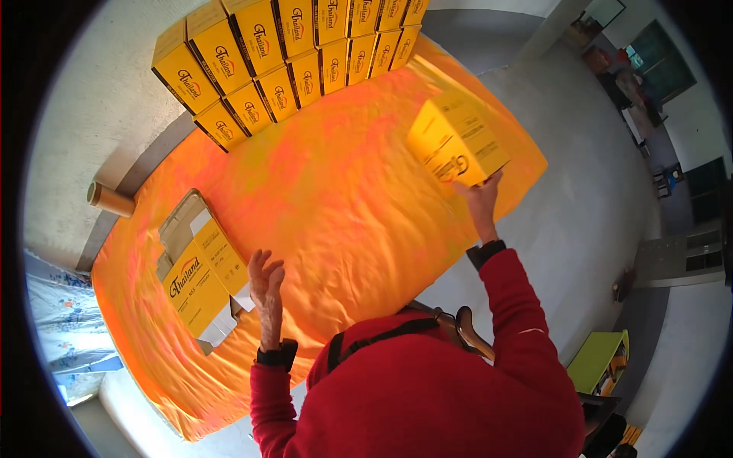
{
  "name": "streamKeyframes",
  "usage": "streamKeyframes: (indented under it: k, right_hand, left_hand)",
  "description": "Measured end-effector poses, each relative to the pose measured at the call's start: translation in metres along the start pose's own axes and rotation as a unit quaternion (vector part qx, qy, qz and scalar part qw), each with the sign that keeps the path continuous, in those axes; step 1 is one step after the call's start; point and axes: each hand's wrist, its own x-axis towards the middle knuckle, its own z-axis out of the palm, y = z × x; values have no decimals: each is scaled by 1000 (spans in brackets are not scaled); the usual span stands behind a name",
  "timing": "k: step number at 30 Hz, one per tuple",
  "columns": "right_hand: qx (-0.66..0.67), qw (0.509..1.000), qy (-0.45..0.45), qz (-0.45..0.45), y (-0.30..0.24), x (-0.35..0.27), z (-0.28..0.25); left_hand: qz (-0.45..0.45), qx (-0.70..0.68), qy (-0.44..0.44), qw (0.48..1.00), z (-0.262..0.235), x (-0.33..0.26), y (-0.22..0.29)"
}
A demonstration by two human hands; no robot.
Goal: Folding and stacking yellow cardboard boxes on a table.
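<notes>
My right hand [482, 200] grips the lower end of a folded yellow carton [458, 141], which is tilted over the right side of the orange-covered table. Whether the carton touches the cloth I cannot tell. Over the left part of the table, my left hand [265, 281] is raised with its fingers apart and nothing in it. Beside it lies a flattened yellow carton [202, 278], its grey inner flaps showing at the top and bottom. The left hand is just to the right of this flat carton.
Yellow cartons [276, 65] stand stacked in two rows along the table's far edge. A brown cardboard tube [112, 200] is by the wall at left. The orange cloth [321, 198] is wrinkled. A wooden chair [467, 332] and a green shelf [599, 362] stand at right.
</notes>
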Motion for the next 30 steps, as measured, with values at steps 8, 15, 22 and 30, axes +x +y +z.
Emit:
streamKeyframes:
  k: [8,15,22,30]
  right_hand:
    - [-22,996,90,-19,50,68,-40]
    - [-51,999,-16,-11,89,66,-33]
    - [-444,876,-10,-186,214,77,-210]
    - [-792,578,-34,-193,214,61,-164]
  left_hand:
    - [-42,1,66,997,-31,-21,-26]
    - [-72,1,155,985,-43,-59,-28]
    - [37,300,93,949,-37,-76,-78]
    - [-48,626,130,768,-116,-158,-96]
